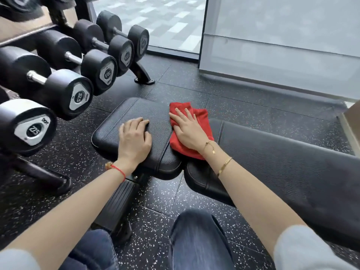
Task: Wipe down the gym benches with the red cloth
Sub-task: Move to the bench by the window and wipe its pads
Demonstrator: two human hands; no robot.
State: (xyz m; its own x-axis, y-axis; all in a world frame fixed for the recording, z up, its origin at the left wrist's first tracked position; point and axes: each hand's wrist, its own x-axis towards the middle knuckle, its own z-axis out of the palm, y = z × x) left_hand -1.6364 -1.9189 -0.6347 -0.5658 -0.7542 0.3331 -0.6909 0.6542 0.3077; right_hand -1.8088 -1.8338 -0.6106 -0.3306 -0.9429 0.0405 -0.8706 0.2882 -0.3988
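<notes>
Red cloth (202,121): soft and folded, lying on the right edge of the seat pad, over the gap beside the long pad.
Right hand (190,131): flat on the cloth, fingers straight and spread, pressing down.
Left hand (135,136): resting on the seat pad, fingers bent a little, holding nothing.
Seat pad (120,115): black, bumpy like leather, puffy with round corners and a stitched line.
Long pad (282,158): black, same bumpy skin.
Dumbbells (64,94): round black ends, shiny metal bars, on a rack at the left.
Floor (155,195): black rubber with white specks.

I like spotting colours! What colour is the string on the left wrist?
Red string bracelet, seen in the head view.
</notes>
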